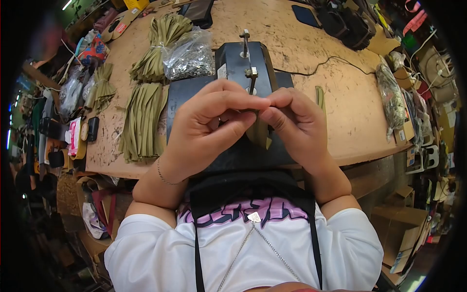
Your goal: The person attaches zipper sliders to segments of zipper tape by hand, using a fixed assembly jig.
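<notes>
My left hand (214, 121) and my right hand (296, 119) meet fingertip to fingertip above the near end of a dark machine (234, 61). Both are pinched closed around the upper part of an olive strip (260, 135), whose lower end hangs below the fingers. Whatever small part lies between the fingertips is hidden. Two upright metal posts (251, 73) stand on the machine just beyond my fingers. Left of my left hand, a stack of olive strips (142, 117) lies on the table. A few more strips (319, 96) lie just right of my right hand.
Behind the stack are a tied bundle of strips (163, 44) and a clear bag of small metal pieces (190, 56). A black cable (335, 58) crosses the wooden table (352, 121). Filled plastic bags (390, 97) line the right edge; a dark phone-like object (305, 16) lies at the back.
</notes>
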Available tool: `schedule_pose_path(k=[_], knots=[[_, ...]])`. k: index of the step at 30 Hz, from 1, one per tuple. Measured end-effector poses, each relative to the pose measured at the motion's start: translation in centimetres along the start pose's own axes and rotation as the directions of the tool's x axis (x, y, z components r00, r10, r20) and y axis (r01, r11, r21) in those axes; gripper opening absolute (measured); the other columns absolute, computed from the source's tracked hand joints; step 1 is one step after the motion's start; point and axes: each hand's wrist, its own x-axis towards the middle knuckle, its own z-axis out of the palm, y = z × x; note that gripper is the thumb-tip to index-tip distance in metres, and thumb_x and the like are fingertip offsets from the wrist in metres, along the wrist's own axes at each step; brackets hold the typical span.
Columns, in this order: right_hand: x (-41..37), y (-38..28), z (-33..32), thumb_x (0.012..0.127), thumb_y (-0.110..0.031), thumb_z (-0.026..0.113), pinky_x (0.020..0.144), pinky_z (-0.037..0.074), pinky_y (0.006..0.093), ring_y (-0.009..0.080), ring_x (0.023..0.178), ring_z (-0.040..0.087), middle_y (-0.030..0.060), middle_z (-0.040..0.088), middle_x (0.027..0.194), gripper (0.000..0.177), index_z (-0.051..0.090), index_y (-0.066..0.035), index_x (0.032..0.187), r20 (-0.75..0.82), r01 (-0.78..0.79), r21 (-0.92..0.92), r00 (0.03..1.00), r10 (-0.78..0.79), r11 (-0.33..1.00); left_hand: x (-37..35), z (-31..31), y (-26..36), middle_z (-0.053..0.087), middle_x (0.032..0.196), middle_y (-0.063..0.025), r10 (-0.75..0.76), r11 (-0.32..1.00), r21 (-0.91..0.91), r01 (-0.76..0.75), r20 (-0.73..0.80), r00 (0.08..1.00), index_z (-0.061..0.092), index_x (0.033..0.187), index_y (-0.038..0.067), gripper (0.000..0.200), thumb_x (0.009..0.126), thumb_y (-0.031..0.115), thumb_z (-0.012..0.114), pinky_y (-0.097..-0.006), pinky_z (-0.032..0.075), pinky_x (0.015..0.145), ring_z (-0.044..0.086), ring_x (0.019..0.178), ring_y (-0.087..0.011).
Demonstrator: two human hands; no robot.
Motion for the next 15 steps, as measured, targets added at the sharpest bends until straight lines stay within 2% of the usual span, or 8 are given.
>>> schedule_pose_path(k=[2, 5, 9, 11, 12, 14, 15], knots=[[0.1, 0.2, -0.2, 0.092, -0.011, 0.069, 0.071, 0.048, 0.0247, 0.0108, 0.080, 0.061, 0.0052, 0.068, 0.088, 0.012, 0.068, 0.000, 0.098, 0.028, -0.025, 0.013, 0.999, 0.025, 1.000, 0.0, 0.7, 0.1, 0.059, 0.102, -0.0059, 0.013, 0.999, -0.032, -0.014, -0.035, 0.999, 0.068, 0.106, -0.001, 0.025, 0.085, -0.013, 0.062, -0.0240, 0.048, 0.082, 0.058, 0.093, -0.0132], [0.3, 0.2, -0.8, 0.093, -0.013, 0.068, 0.069, 0.047, 0.0230, 0.0081, 0.078, 0.059, 0.0032, 0.067, 0.084, 0.013, 0.068, 0.000, 0.096, 0.101, -0.083, -0.057, 0.991, 0.088, 0.995, 0.1, 0.5, -0.5, 0.065, 0.096, -0.0087, 0.167, 0.955, 0.248, -0.165, 0.012, 0.986, 0.067, 0.105, 0.001, 0.027, 0.085, -0.015, 0.060, -0.0272, 0.052, 0.078, 0.066, 0.089, -0.0178], [0.4, -0.6, -1.7, 0.094, -0.016, 0.068, 0.066, 0.044, 0.0202, 0.0040, 0.076, 0.055, -0.0010, 0.064, 0.080, 0.016, 0.067, 0.000, 0.095, 0.208, -0.257, -0.106, 0.939, 0.274, 0.961, 0.3, -0.1, -0.2, 0.065, 0.096, -0.0095, 0.170, 0.926, 0.323, -0.194, 0.103, 0.980, 0.066, 0.102, 0.001, 0.028, 0.081, -0.016, 0.062, -0.0282, 0.052, 0.079, 0.064, 0.089, -0.0199], [0.3, -0.4, -1.8, 0.095, -0.016, 0.068, 0.063, 0.042, 0.0187, 0.0022, 0.074, 0.053, -0.0026, 0.062, 0.081, 0.015, 0.066, 0.000, 0.095, 0.225, -0.343, 0.061, 0.920, 0.322, 0.937, 0.4, -0.4, -0.6, 0.063, 0.099, -0.0085, 0.145, 0.939, 0.292, -0.182, 0.142, 0.979, 0.065, 0.102, 0.000, 0.030, 0.080, -0.018, 0.063, -0.0272, 0.050, 0.081, 0.062, 0.092, -0.0177], [0.3, -0.3, -1.8, 0.095, -0.016, 0.068, 0.062, 0.041, 0.0179, 0.0013, 0.073, 0.052, -0.0034, 0.062, 0.081, 0.015, 0.066, 0.000, 0.094, 0.236, -0.382, 0.144, 0.909, 0.343, 0.913, 0.4, -0.3, -0.8, 0.063, 0.099, -0.0086, 0.148, 0.942, 0.287, -0.175, 0.111, 0.983, 0.065, 0.102, 0.000, 0.029, 0.079, -0.017, 0.064, -0.0276, 0.051, 0.080, 0.063, 0.091, -0.0186], [0.4, 0.2, -1.7, 0.095, -0.014, 0.067, 0.059, 0.039, 0.0171, 0.0006, 0.070, 0.051, -0.0045, 0.061, 0.082, 0.014, 0.065, -0.001, 0.095, 0.223, -0.346, 0.208, 0.927, 0.300, 0.915, 0.3, -0.2, -1.2, 0.063, 0.098, -0.0088, 0.154, 0.947, 0.277, -0.162, 0.050, 0.987, 0.066, 0.101, 0.001, 0.029, 0.077, -0.016, 0.066, -0.0285, 0.052, 0.079, 0.063, 0.088, -0.0204], [0.4, 0.5, -1.7, 0.095, -0.014, 0.067, 0.058, 0.038, 0.0168, 0.0002, 0.069, 0.050, -0.0050, 0.061, 0.082, 0.013, 0.065, -0.001, 0.095, 0.215, -0.327, 0.239, 0.936, 0.278, 0.914, 0.5, -0.3, -1.2, 0.063, 0.098, -0.0087, 0.291, 0.852, 0.424, -0.307, 0.103, 0.951, 0.067, 0.101, 0.001, 0.029, 0.076, -0.014, 0.067, -0.0291, 0.052, 0.078, 0.064, 0.088, -0.0214]])
